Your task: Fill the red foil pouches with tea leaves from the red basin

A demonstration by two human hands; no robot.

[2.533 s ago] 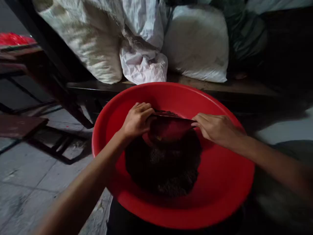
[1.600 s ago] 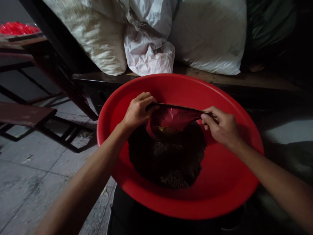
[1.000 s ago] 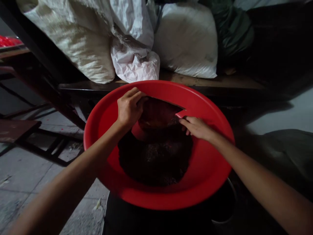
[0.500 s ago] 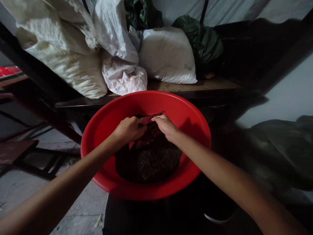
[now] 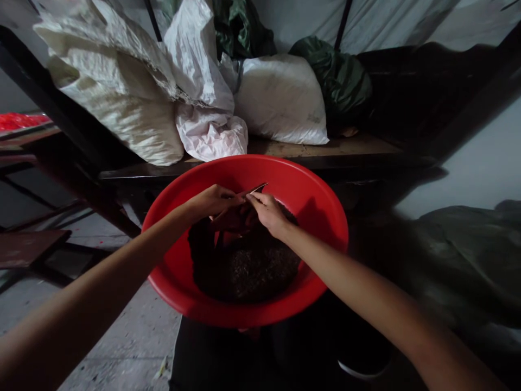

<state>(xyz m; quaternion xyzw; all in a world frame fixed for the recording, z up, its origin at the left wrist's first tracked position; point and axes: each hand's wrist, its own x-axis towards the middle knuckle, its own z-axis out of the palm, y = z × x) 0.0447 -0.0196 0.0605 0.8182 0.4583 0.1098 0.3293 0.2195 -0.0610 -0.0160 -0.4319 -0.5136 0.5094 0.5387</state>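
Observation:
Both hands are over a wide red plastic basin [image 5: 248,167] that rests at my lap. Dark, loose, grainy material [image 5: 260,269] lies across its bottom; its exact kind is unclear. My left hand [image 5: 215,201] is closed on the left part of a dark red, thin, flat packet or sheet [image 5: 231,219]. With thumb and fingers pinched, my right hand [image 5: 268,213] grips the same piece near its upper edge. A pointed corner of it sticks up beyond the fingertips. Shadow hides its lower part.
Behind the basin, a dark wooden bench [image 5: 362,145] bears a cream woven sack [image 5: 134,114], a white sack [image 5: 283,100] and a dark green bag [image 5: 336,76]. A brown stool [image 5: 30,247] stands at left. A greyish-green bulky thing [image 5: 468,255] is at right.
My left hand has shifted slightly left and up, its fingers now stretched more toward the right hand. The dark red piece has turned a little. The view has shifted slightly.

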